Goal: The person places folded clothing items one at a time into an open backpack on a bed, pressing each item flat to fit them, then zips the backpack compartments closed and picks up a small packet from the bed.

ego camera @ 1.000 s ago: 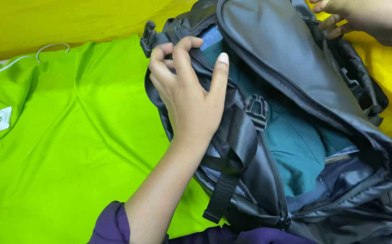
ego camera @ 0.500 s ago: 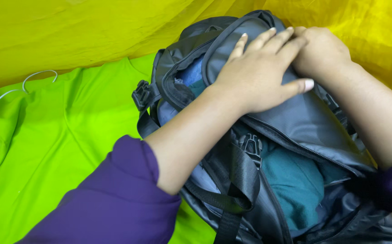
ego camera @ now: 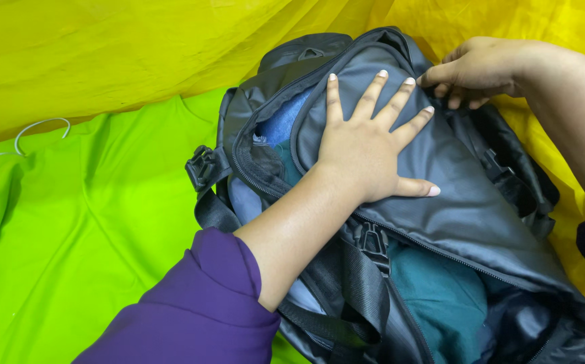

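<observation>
- Backpack lies on the green cloth, stuffed with clothes; soft, bulky, likely fairly heavy
- Left hand pressed flat, fingers apart, on its flap
- Right hand pinches the top edge; grip there, by the zip

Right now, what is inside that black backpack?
Inside the black backpack, teal cloth and blue cloth show through the open zip. The flap under the left hand hides everything deeper.

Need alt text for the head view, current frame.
A left hand presses flat on the flap of a dark grey fabric backpack stuffed with teal and blue clothing, while the right hand grips its top edge. The backpack lies on bright green cloth beside yellow fabric.
</observation>
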